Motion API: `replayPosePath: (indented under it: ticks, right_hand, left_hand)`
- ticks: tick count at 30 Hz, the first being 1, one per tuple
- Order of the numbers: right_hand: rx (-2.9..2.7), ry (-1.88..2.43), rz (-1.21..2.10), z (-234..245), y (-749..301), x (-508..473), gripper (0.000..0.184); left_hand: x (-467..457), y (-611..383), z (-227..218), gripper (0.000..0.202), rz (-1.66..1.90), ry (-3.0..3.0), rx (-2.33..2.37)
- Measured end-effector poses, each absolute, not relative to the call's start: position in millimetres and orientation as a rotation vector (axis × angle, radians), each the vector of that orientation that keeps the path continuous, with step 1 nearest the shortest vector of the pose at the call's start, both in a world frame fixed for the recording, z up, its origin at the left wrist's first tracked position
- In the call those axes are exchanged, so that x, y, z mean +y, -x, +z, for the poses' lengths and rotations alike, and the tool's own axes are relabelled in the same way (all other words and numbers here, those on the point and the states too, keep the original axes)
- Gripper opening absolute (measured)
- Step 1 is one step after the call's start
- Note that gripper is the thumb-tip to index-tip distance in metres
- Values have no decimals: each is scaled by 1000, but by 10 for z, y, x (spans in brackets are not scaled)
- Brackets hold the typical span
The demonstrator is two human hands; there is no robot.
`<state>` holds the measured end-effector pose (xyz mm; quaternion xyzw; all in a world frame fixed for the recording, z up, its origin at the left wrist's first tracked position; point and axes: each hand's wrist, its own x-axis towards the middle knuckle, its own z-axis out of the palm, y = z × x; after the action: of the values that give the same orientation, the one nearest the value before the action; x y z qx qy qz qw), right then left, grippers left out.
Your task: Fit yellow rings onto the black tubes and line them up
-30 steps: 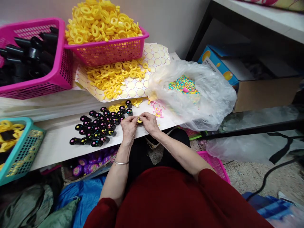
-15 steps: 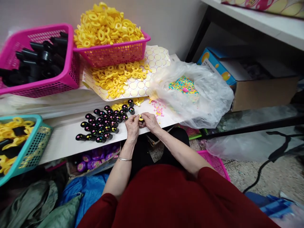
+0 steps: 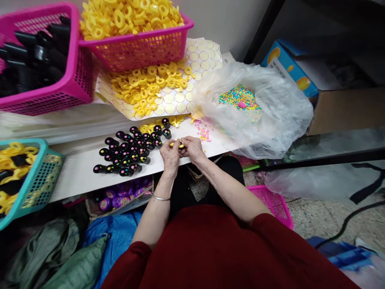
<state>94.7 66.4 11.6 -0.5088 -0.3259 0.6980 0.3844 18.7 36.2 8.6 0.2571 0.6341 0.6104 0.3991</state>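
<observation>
A white tabletop carries a plastic bag. Over the tabletop's front edge, the left hand and right hand, nearly closed, meet beside standing black tubes; together they pinch a small black-and-yellow piece. Tiny pink bits lie nearby.

Top, dark red, plain — sleeves ended near the elbows. Trousers, black. Bangle, slim, silver-coloured — worn singly on the left wrist.
</observation>
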Motion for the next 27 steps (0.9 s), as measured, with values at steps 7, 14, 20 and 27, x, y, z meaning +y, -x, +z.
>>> replayPosePath:
  ticks: [7, 14, 20, 27]
  right_hand:
    - [-929, 1280, 1667, 124, -929, 618, 17]
    - [-814, 1190, 1818, 263, -986, 445, 9]
    - [-581, 1012, 1920, 420, -1192, 181, 12]
    - [-682, 955, 2091, 617, -1558, -81, 21]
  left_hand:
    - [408, -156, 88, 32, 1559, -532, 1595]
    - [245, -235, 149, 38, 1642, -503, 1468]
    - [-40, -187, 269, 48, 1459, -727, 1335]
    - [-273, -268, 328, 30, 1466, -1127, 1370]
